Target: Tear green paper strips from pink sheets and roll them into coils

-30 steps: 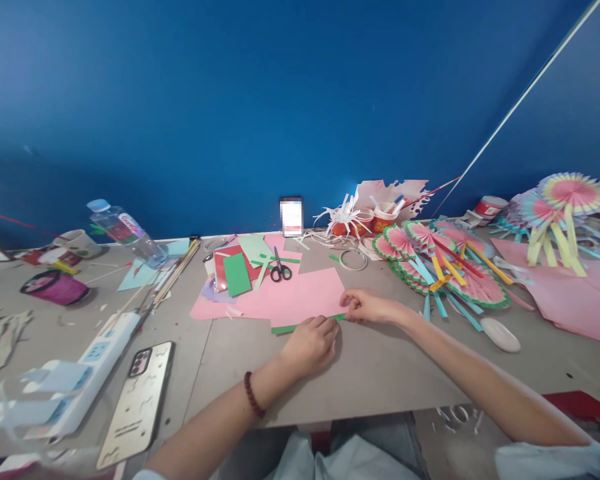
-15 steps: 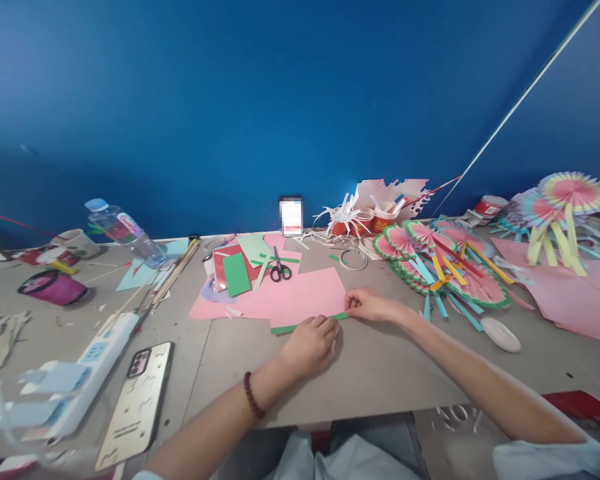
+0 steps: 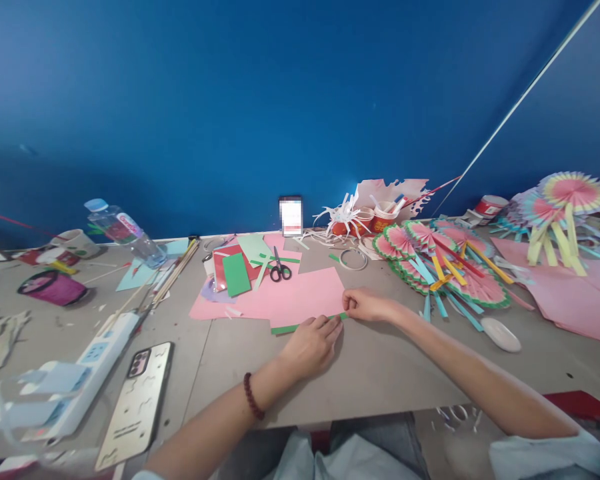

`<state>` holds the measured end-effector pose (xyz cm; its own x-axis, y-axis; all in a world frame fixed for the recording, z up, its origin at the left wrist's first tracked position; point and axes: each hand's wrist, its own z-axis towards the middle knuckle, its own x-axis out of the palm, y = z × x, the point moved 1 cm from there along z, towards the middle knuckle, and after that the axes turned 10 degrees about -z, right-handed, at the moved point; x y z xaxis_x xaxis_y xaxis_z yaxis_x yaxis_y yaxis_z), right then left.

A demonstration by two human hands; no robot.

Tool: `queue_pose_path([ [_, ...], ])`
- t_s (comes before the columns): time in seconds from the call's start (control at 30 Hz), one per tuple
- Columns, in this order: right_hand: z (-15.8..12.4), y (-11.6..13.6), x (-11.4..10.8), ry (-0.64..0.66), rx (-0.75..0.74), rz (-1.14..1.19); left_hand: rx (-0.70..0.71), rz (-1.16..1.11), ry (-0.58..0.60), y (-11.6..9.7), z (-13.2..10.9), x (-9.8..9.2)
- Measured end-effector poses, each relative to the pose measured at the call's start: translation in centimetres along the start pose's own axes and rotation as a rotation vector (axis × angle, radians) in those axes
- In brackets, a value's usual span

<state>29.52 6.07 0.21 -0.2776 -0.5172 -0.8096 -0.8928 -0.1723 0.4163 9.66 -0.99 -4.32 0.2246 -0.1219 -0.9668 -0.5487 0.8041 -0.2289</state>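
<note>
Head view. Left hand (image 3: 316,345) lies across the green strip (image 3: 283,329) edging the pink paper (image 3: 307,293), grip hidden; right hand (image 3: 366,305) pinches the strip's right end. Scissors (image 3: 281,270) lie beyond the left hand. Fans (image 3: 443,257) stand apart, right of the right hand. The table's (image 3: 380,380) front edge runs nearer the body than both hands.

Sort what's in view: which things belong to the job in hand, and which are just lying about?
Belongs, it seems:
pink rectangular paper sheet
narrow green paper strip along its near edge, left hand and right hand touching it
small black scissors, probably

Lying about, apparently:
clear plastic bottle with blue cap
white rectangular plastic power strip
pale patterned rectangular phone
</note>
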Motion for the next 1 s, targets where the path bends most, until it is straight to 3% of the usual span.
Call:
queue_pose_path([
  [0.3, 0.1, 0.3, -0.4, 0.013, 0.013, -0.056, -0.013, -0.016, 0.010, 0.0, 0.0, 0.0],
  [0.6, -0.5, -1.1, -0.6, 0.014, 0.068, -0.056, 0.002, 0.005, -0.003, 0.1, 0.1, 0.1],
  [0.73, -1.6, -2.2, -0.7, -0.082, 0.097, -0.076, 0.003, -0.004, -0.013, 0.1, 0.0, 0.2],
  [0.8, -2.2, -2.5, 0.1, -0.192, 0.092, -0.090, 0.001, -0.006, -0.019, 0.1, 0.0, 0.3],
  [0.9, -3.3, -2.1, 2.4, -0.447, -0.046, -0.113, 0.008, -0.004, -0.016, 0.1, 0.0, 0.2],
  [1.0, -4.3, -1.0, 5.7, -0.522, -0.202, -0.188, 0.009, -0.005, -0.003, 0.1, 0.1, 0.3],
])
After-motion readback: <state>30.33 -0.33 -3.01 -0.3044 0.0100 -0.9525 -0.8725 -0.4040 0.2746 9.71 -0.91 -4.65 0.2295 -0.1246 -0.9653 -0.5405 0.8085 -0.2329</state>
